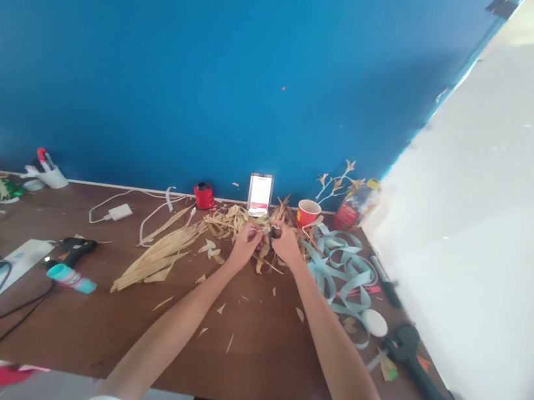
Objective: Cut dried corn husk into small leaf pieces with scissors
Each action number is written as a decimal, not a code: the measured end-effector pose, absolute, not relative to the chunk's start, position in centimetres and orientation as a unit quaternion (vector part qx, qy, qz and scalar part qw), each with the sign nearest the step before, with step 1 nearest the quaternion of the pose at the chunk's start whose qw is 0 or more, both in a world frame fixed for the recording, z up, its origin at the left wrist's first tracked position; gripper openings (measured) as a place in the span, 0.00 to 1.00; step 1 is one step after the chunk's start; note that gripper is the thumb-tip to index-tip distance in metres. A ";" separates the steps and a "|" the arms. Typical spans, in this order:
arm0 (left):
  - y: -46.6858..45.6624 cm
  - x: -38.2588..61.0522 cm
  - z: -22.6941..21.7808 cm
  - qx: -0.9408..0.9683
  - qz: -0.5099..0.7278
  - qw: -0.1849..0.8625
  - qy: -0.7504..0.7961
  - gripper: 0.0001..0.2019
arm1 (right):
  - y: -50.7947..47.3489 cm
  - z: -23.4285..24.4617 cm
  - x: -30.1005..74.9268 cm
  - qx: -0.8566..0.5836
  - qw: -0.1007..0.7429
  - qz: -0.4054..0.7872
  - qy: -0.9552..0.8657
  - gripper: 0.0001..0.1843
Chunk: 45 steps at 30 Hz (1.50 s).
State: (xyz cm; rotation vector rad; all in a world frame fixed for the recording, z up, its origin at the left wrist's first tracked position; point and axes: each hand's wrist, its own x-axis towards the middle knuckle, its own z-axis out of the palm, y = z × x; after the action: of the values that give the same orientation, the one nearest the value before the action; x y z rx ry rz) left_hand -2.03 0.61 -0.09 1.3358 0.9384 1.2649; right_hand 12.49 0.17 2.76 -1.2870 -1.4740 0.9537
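Both my arms reach forward over a brown table point(246, 355). My left hand point(244, 244) is closed in a pinch on a thin dry straw strip. My right hand point(285, 243) is closed beside it, gripping what looks like small dark-handled scissors. The two hands nearly touch above a heap of dried leaf strips point(232, 220). A longer bundle of dried leaves point(155, 261) lies to the left of my left hand. Small cut scraps are scattered on the wood under my forearms.
Pale blue ribbon loops point(341, 269) lie right of my hands. A red cup point(308, 213), a red round object point(204, 195), a white charger with cable point(119, 212), black glue guns point(74, 250) point(415, 364) and a teal tube point(70, 278) sit around. A blue wall stands behind.
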 end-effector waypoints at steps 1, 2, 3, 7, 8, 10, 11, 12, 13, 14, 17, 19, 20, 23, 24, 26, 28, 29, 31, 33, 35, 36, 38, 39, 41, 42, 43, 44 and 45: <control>0.6 -2.0 -0.1 0.558 0.523 0.514 0.388 0.13 | 0.2 2.8 12.5 -0.534 0.459 0.374 -0.604 0.32; 0.6 -2.1 -0.2 0.562 0.522 0.511 0.388 0.12 | 0.2 2.8 12.5 -0.542 0.454 0.361 -0.609 0.32; 0.6 -2.2 -0.2 0.568 0.524 0.502 0.389 0.11 | 0.2 2.8 12.5 -0.548 0.449 0.347 -0.615 0.32; 0.5 -2.4 -0.3 0.580 0.538 0.459 0.405 0.06 | 0.0 3.1 12.1 -0.559 0.443 0.322 -0.622 0.31; 0.4 -2.4 -0.3 0.580 0.540 0.455 0.405 0.06 | 0.0 3.2 12.0 -0.561 0.443 0.320 -0.621 0.30; 0.3 -2.5 -0.3 0.585 0.546 0.448 0.399 0.05 | -0.2 3.4 11.7 -0.566 0.443 0.313 -0.620 0.27; 0.2 -2.4 -0.3 0.589 0.549 0.441 0.396 0.04 | -0.2 3.5 11.6 -0.570 0.442 0.308 -0.621 0.25; 0.2 -2.4 -0.3 0.594 0.550 0.435 0.395 0.04 | -0.3 3.5 11.6 -0.574 0.439 0.302 -0.621 0.24; 0.2 -2.4 -0.3 0.598 0.549 0.429 0.396 0.04 | -0.3 3.6 11.6 -0.578 0.437 0.296 -0.622 0.23; 0.2 -2.4 -0.3 0.602 0.547 0.425 0.398 0.04 | -0.3 3.6 11.7 -0.583 0.434 0.288 -0.624 0.22; 0.6 -2.4 -0.5 0.598 0.533 0.446 0.399 0.07 | -0.3 3.5 11.9 -0.591 0.428 0.268 -0.629 0.21; 0.9 -2.4 -0.7 0.585 0.523 0.477 0.396 0.11 | -0.2 3.4 12.1 -0.582 0.427 0.268 -0.638 0.20; 1.0 -2.3 -0.7 0.579 0.517 0.491 0.394 0.13 | -0.1 3.3 12.2 -0.575 0.428 0.271 -0.643 0.20; 1.2 -2.3 -0.8 0.580 0.504 0.501 0.398 0.13 | 0.0 3.3 12.4 -0.556 0.430 0.281 -0.653 0.22; 1.2 -2.2 -0.9 0.585 0.503 0.495 0.400 0.13 | 0.0 3.3 12.5 -0.555 0.430 0.286 -0.652 0.22; 1.1 -2.2 -0.8 0.593 0.501 0.483 0.406 0.14 | 0.1 3.4 12.6 -0.554 0.434 0.295 -0.646 0.24; 1.0 -2.2 -0.8 0.597 0.495 0.477 0.413 0.14 | 0.1 3.6 12.8 -0.556 0.445 0.295 -0.637 0.25; 1.0 -2.2 -0.7 0.599 0.491 0.474 0.419 0.14 | 0.1 3.6 12.9 -0.560 0.450 0.292 -0.631 0.25; 1.0 -2.3 -0.7 0.604 0.481 0.465 0.433 0.14 | 0.1 3.7 13.1 -0.571 0.454 0.288 -0.620 0.26; 1.0 -2.3 -0.8 0.609 0.469 0.453 0.451 0.14 | 0.2 3.8 13.3 -0.577 0.454 0.293 -0.612 0.27; 1.1 -2.3 -0.9 0.611 0.462 0.448 0.462 0.15 | 0.3 3.8 13.4 -0.575 0.456 0.298 -0.610 0.26; 1.1 -2.3 -1.0 0.609 0.463 0.449 0.461 0.15 | 0.4 3.8 13.5 -0.572 0.457 0.297 -0.613 0.26; 1.1 -2.3 -1.0 0.603 0.473 0.455 0.454 0.14 | 0.4 3.8 13.6 -0.567 0.449 0.292 -0.626 0.26; 1.1 -2.3 -1.0 0.601 0.477 0.458 0.449 0.14 | 0.4 3.8 13.6 -0.563 0.438 0.294 -0.636 0.27; 1.1 -2.2 -0.9 0.597 0.482 0.460 0.446 0.13 | 0.2 3.9 13.6 -0.556 0.417 0.301 -0.653 0.28; 1.1 -2.2 -0.9 0.596 0.481 0.462 0.447 0.14 | 0.1 4.0 13.7 -0.553 0.410 0.304 -0.659 0.28; 1.1 -2.2 -0.8 0.593 0.482 0.464 0.448 0.15 | 0.0 4.0 13.7 -0.549 0.405 0.307 -0.664 0.29; 1.1 -2.2 -0.7 0.587 0.485 0.468 0.448 0.15 | -0.1 4.1 13.8 -0.543 0.401 0.312 -0.669 0.30; 1.1 -2.2 -0.7 0.580 0.490 0.474 0.447 0.16 | -0.2 4.2 13.9 -0.535 0.395 0.319 -0.676 0.31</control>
State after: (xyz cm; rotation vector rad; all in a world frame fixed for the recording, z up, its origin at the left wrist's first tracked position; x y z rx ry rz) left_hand -2.20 1.07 -0.67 1.4184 1.0929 1.1990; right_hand 13.88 -0.18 4.20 -1.3566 -1.7133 0.8088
